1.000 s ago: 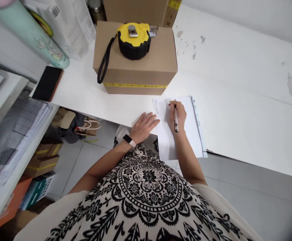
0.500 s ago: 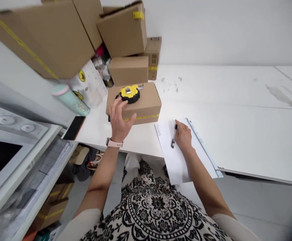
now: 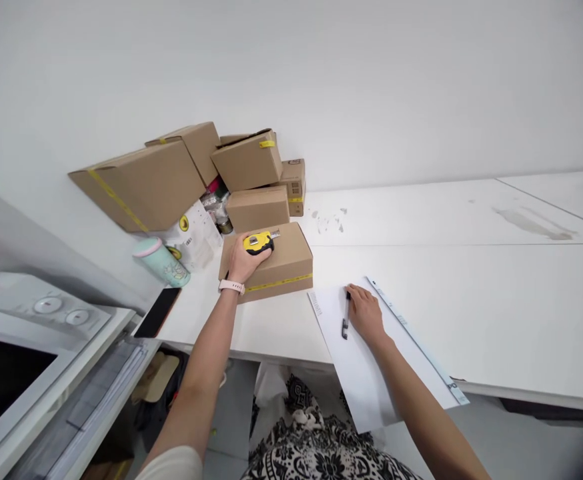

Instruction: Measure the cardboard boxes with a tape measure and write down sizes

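Observation:
My left hand (image 3: 243, 262) is closed around a yellow and black tape measure (image 3: 258, 241), which sits on top of a closed cardboard box (image 3: 291, 250). A short end of the blade (image 3: 275, 234) sticks out to the right. My right hand (image 3: 366, 313) rests on a white sheet of paper (image 3: 344, 370), its fingers curled at a black-and-clear pen (image 3: 345, 320); the thumb is hidden. Under the paper, a pale blue-edged board or pad (image 3: 414, 340) shows along the right side. The paper's near end hangs past the table edge.
Several cardboard boxes (image 3: 254, 163) are stacked against the wall at the back left. A mint tumbler (image 3: 164, 263) leans near a dark phone-like slab (image 3: 159, 312). At far left stands a white microwave (image 3: 16, 347). The white table (image 3: 511, 313) stretches right.
My left hand has gone from hovering open beside the tape measure to gripping it. My right hand stays on the paper by the pen. The view has tilted up.

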The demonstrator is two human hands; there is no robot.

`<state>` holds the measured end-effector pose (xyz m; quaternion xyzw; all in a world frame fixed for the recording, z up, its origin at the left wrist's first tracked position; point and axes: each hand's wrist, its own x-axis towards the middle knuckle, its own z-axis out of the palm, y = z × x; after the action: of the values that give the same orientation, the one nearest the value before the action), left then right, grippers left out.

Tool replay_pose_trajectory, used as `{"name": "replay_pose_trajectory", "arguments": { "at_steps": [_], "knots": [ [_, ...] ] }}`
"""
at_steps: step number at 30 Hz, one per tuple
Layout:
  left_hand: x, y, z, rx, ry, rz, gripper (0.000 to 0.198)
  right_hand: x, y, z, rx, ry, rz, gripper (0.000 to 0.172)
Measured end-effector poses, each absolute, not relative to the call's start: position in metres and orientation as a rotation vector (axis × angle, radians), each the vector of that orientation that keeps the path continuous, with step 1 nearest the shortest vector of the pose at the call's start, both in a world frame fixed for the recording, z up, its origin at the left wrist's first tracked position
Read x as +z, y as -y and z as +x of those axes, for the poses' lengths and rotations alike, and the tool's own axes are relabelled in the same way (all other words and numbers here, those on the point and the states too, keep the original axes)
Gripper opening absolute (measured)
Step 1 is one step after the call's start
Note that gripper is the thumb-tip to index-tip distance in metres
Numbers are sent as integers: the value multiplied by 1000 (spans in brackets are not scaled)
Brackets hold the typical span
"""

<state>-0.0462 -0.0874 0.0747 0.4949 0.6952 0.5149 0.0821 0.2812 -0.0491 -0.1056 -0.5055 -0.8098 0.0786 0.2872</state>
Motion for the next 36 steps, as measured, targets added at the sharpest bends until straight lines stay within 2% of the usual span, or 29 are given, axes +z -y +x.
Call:
{"name": "replay_pose_trajectory", "arguments": {
  "at_steps": [3, 7, 12, 15, 19, 25, 30, 36],
  "knots": [
    [74, 109, -54, 1691, -1887, 1429, 69, -104, 50, 282, 233, 2090, -1339, 43],
    [64, 154, -73, 1911, -1627, 1338, 72, -94, 52, 282, 243, 1912, -1325, 41],
    [38, 208, -92, 2038, -1449, 1135, 74, -71, 53, 258, 661, 1851, -1204, 41],
    [22, 225, -92, 1993, -1436, 1051, 75, -59, 49, 230, 935, 1819, -1140, 47],
    [9, 226, -90, 1950, -1446, 994, 74, -47, 44, 201, 1099, 1719, -1082, 55],
    [42, 224, -88, 1952, -1446, 1034, 72, 8, 56, 194, 1074, 1474, -987, 40],
    [78, 226, -58, 1699, -1478, 1179, 69, 61, 87, 185, 1442, 1547, -593, 42],
    [76, 222, -23, 1459, -1454, 1157, 74, 61, 108, 178, 1709, 1507, -513, 39]
  ]
}}
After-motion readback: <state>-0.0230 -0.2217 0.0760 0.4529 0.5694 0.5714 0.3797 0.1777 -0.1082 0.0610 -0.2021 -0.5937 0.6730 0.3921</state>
